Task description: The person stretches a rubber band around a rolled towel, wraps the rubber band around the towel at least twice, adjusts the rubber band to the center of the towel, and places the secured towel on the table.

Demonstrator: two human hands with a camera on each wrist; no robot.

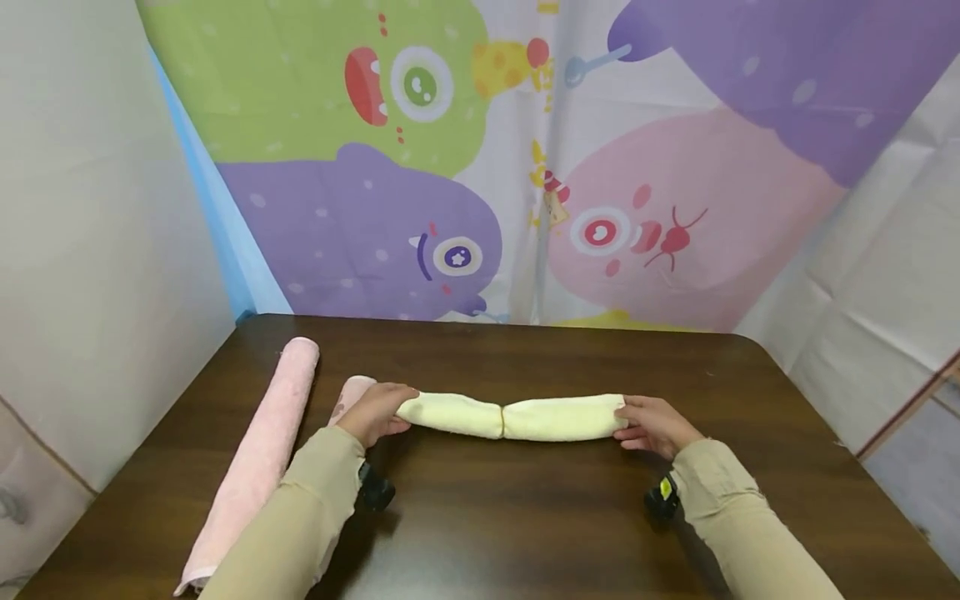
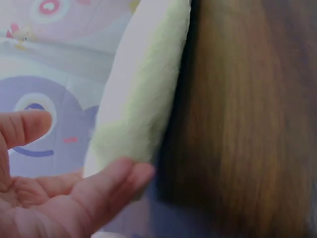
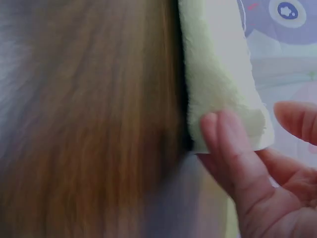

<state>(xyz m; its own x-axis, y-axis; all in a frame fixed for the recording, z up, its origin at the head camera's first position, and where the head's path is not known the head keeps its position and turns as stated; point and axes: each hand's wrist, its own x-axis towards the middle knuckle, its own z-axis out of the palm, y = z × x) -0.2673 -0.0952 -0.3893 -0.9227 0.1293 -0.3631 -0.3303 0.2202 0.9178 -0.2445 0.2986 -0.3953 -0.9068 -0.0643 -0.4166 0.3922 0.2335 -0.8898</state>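
A pale yellow towel (image 1: 562,418) is rolled into a long bundle with a thin band (image 1: 502,422) round its middle. It lies crosswise over the dark wooden table. At its left end is my left hand (image 1: 380,412); the left wrist view shows fingertips (image 2: 131,173) against the roll and the thumb apart from it. My right hand (image 1: 658,423) is at the other end. In the right wrist view its fingers (image 3: 230,139) lie straight along the end of the roll (image 3: 218,74), with the thumb held away.
A long pink rolled towel (image 1: 255,458) lies on the left of the table (image 1: 510,517), beside my left forearm. Another pink roll (image 1: 354,390) is partly hidden behind my left hand. A curtain with cartoon monsters (image 1: 450,208) hangs at the table's back edge.
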